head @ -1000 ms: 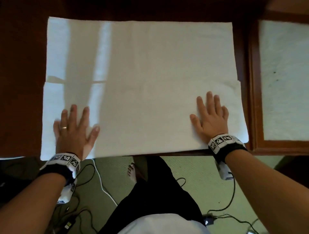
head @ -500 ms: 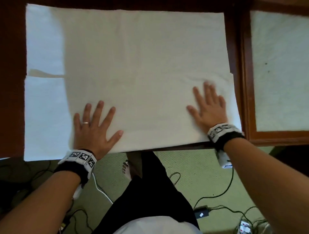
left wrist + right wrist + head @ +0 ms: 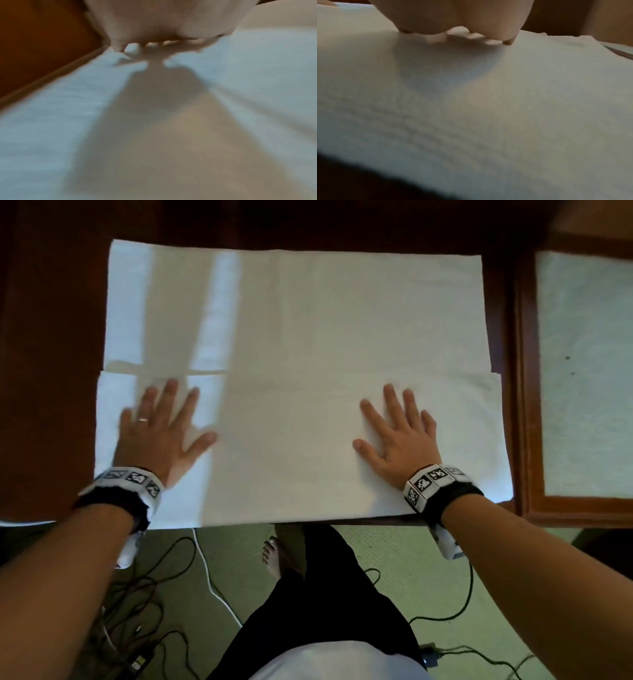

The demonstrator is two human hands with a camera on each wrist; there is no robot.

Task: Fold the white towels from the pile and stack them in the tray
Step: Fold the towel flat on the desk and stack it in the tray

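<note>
Left hand point(image 3: 156, 436) and right hand point(image 3: 399, 440): flat, fingers spread, pressing near flap of large folded white towel point(image 3: 301, 347); nothing grasped. Spread on dark wooden table point(image 3: 51, 354), beside wooden tray point(image 3: 524, 405).

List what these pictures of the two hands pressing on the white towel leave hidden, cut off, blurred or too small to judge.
1. Tray: head view, right and far sides cut off by the frame; how many towels lie in it cannot be counted.
2. Towel pile: in no view.
3. Left hand: left wrist view is motion-blurred, so finger contact is unclear.
4. Towel under both palms: hidden by the left hand and right hand.
5. Dark specks on the tray's cloth: too small.
</note>
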